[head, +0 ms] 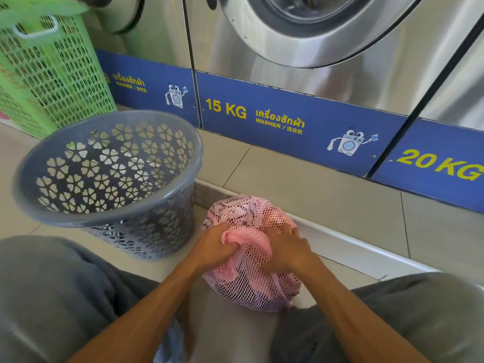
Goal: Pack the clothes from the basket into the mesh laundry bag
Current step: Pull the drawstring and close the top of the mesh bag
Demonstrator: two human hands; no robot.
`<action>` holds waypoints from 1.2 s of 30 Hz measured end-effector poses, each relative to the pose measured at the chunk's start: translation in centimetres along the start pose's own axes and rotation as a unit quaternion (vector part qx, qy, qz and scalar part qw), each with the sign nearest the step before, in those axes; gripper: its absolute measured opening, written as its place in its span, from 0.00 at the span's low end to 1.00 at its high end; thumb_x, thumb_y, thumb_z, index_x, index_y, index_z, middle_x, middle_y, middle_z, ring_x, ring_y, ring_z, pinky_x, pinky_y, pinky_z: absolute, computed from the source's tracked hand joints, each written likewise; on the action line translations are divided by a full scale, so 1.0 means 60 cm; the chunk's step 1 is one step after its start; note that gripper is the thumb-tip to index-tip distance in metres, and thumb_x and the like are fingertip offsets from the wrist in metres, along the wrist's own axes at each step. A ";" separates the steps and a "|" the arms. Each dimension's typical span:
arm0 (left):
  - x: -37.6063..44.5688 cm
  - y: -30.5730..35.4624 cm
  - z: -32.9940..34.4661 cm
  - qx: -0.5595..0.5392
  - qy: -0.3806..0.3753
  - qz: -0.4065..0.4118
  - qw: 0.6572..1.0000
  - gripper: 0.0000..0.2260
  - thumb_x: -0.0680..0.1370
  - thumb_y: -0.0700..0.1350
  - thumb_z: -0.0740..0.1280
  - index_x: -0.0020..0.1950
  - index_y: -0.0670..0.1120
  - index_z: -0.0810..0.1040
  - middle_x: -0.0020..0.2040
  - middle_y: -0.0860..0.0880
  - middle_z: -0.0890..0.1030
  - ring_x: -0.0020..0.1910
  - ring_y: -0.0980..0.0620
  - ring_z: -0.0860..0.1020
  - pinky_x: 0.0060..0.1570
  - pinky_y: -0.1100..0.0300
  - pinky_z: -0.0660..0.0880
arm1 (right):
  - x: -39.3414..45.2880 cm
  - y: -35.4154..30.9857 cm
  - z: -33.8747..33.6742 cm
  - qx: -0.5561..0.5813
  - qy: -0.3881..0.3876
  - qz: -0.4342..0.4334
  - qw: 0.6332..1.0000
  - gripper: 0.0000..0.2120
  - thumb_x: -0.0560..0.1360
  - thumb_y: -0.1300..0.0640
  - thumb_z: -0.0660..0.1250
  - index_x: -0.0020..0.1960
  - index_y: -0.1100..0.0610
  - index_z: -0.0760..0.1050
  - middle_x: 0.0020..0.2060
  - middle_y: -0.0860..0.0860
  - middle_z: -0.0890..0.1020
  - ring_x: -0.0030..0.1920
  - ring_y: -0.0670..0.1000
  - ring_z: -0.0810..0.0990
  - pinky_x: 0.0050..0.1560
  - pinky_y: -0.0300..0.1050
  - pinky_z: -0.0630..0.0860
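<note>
A pink mesh laundry bag (245, 216) lies bulging on the tiled floor between my knees, with dark and pale clothes showing through the net. My left hand (213, 247) is clenched on a bunched fold of the mesh at the bag's top. My right hand (284, 247) presses on the bag beside it, fingers curled into the net. The grey basket (157, 205) with flower-shaped holes stands to the left, tilted toward me; no clothes are visible inside it.
A green lattice hamper (49, 74) stands at the back left. Steel washers (327, 69) with blue panels marked 15 KG and 20 KG line the back, above a raised tiled step (314, 187). My grey-trousered knees flank the bag.
</note>
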State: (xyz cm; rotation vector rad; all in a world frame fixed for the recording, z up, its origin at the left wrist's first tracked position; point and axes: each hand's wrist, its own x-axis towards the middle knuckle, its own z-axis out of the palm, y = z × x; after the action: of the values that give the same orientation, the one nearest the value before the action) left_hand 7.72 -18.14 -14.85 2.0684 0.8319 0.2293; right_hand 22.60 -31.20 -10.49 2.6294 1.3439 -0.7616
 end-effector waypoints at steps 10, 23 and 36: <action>-0.012 0.001 0.015 0.002 0.091 0.015 0.996 0.11 0.79 0.50 0.68 0.59 0.57 0.70 0.50 0.54 0.82 0.43 0.55 0.83 0.42 0.48 0.83 | 0.025 0.004 0.031 0.080 0.008 0.113 0.990 0.37 0.69 0.33 0.71 0.74 0.44 0.64 0.81 0.61 0.43 0.78 0.69 0.53 0.71 0.68 0.61; -0.010 -0.008 0.001 0.107 0.007 -0.073 0.992 0.09 0.80 0.54 0.66 0.55 0.51 0.80 0.48 0.52 0.84 0.44 0.54 0.82 0.51 0.50 0.81 | 0.041 0.024 0.057 0.144 -0.019 0.082 0.986 0.33 0.68 0.29 0.69 0.65 0.47 0.73 0.56 0.52 0.79 0.61 0.54 0.79 0.49 0.43 0.74; -0.015 -0.033 0.009 0.092 0.028 -0.150 0.984 0.18 0.70 0.64 0.72 0.52 0.54 0.77 0.62 0.46 0.68 0.63 0.44 0.71 0.66 0.48 0.70 | 0.040 0.022 0.056 0.054 0.022 0.043 0.997 0.16 0.73 0.50 0.73 0.58 0.55 0.78 0.42 0.49 0.78 0.42 0.50 0.79 0.47 0.45 0.82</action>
State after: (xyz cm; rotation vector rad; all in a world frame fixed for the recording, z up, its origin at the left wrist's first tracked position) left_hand 6.34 -18.29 -16.65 2.0782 1.2249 0.0469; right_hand 23.48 -31.22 -14.76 2.7827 1.2233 -0.7911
